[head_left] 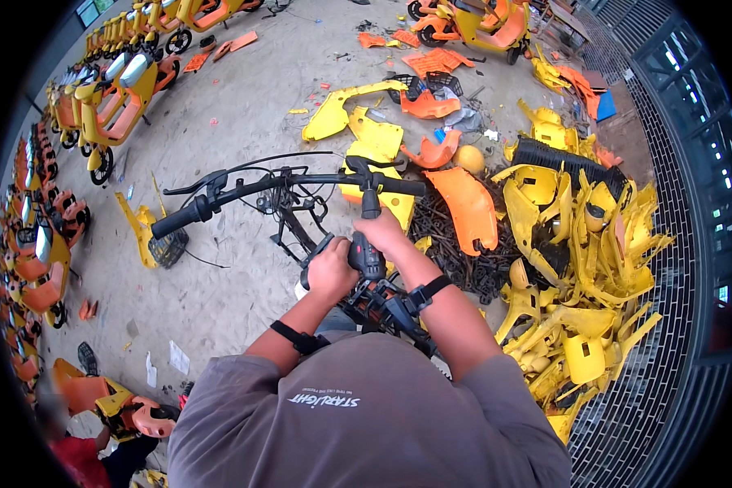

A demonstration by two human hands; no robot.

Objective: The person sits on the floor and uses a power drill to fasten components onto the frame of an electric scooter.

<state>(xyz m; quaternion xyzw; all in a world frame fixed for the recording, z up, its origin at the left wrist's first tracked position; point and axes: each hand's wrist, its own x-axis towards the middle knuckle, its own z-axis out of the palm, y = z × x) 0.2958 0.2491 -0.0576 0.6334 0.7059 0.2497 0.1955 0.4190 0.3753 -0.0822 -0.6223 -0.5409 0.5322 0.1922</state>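
Observation:
A stripped black bicycle handlebar (285, 185) with grips, brake levers and loose cables stands in front of me on the sandy concrete floor. Just below its stem, both my hands close around a black power tool (368, 248) that points up at the stem. My right hand (385, 234) wraps the tool's upper body. My left hand (331, 272) grips beside it, lower and to the left. Black bands sit on both my wrists. The bike's dark frame (382, 305) shows under my forearms, partly hidden by my grey shirt.
A big heap of yellow plastic bike panels (586, 268) lies to my right, with orange panels (464, 207) and a pile of dark chains (455, 244). Yellow-and-orange bikes (110, 102) line the left side. A metal grate fence (667, 325) runs along the right. Another person (81, 459) crouches at the lower left.

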